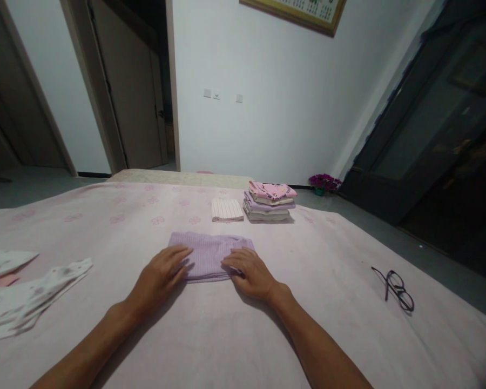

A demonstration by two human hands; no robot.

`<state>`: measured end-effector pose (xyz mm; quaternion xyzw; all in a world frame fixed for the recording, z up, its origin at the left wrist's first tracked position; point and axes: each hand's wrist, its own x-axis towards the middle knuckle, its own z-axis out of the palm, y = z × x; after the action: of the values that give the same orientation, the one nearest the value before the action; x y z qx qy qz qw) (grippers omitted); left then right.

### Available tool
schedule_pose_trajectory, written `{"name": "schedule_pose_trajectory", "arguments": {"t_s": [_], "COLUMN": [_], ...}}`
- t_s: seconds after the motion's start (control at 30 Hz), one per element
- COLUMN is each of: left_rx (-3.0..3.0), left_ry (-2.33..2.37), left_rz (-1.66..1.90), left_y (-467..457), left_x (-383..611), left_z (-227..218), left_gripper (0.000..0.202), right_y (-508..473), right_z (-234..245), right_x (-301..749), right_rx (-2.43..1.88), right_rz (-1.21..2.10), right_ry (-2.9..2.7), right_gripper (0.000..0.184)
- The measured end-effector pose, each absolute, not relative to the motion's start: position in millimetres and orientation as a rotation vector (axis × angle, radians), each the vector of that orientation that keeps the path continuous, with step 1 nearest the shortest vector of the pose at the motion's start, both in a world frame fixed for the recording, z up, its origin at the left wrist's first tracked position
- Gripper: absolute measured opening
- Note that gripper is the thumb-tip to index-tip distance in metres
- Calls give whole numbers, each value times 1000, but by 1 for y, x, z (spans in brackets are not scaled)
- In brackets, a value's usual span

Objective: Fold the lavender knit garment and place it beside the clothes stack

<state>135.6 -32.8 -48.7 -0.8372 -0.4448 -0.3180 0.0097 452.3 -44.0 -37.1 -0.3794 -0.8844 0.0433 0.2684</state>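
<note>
A folded lilac striped cloth lies on the pink bedsheet in front of me. My left hand rests flat on its near left corner, fingers stretched out. At the cloth's near right edge my right hand lies with its fingers bent and its fingertips on the fabric; whether they pinch the cloth I cannot tell.
Behind the cloth lie a small folded cream striped piece and a stack of folded clothes. White patterned garments are spread at the left. Black glasses lie at the right. A dark cabinet stands beyond the bed.
</note>
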Motion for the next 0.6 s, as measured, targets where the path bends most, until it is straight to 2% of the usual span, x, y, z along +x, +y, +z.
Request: {"name": "schedule_pose_trajectory", "arguments": {"t_s": [0.13,0.23,0.37,0.5,0.6], "left_rx": [-2742,-2765,-2813,-2865,-2835], "left_ry": [-1354,-1401,-1395,-1406,-1421], "left_rz": [-814,-739,-712,-737,-778], "left_y": [-32,-30,-30,-30,-31], "left_x": [135,128,120,114,114], "left_z": [-58,-61,-62,-66,-67], "left_gripper": [33,34,39,54,54], "right_y": [-45,-44,-46,-49,-50], "right_z": [-37,-36,-34,-33,-32], "right_x": [448,449,449,446,444], "right_rx": [-1006,-1024,-1045,-1119,-1149], "right_rz": [117,105,57,13,3], "right_ry": [-2390,-2376,-2442,-2460,-2473], "right_gripper": [29,24,30,29,30]}}
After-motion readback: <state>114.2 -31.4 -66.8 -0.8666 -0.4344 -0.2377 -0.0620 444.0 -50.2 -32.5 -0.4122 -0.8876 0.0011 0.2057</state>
